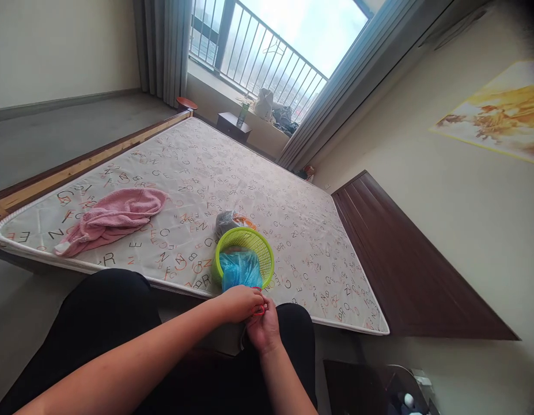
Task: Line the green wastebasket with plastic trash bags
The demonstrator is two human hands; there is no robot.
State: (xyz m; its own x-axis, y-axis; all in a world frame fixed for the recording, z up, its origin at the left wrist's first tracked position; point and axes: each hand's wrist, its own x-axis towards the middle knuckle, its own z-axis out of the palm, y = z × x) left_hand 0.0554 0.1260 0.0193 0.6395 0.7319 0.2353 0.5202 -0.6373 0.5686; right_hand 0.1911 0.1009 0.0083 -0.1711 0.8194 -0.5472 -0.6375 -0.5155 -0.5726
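Observation:
My left hand point(243, 304) is closed, with its fingers pinched on a thin red string point(259, 311). Against it is my right hand point(265, 329), palm turned up, its fingers also closed around the string. Just beyond both hands, a translucent blue plastic bag point(239, 268) lies partly inside a lime-green mesh basket point(267, 253) tipped toward me. The red string shows at the near edge of the bag; where it joins is hidden by my fingers. Behind the basket sits a clear plastic-wrapped grey and orange bundle point(227, 221), its contents unclear.
The basket rests on a letter-printed mattress point(292, 207). A crumpled pink towel point(115, 219) lies on its left part. A dark wooden headboard point(379, 265) stands on the right, and a small nightstand point(232, 128) is beyond the far side, below the window.

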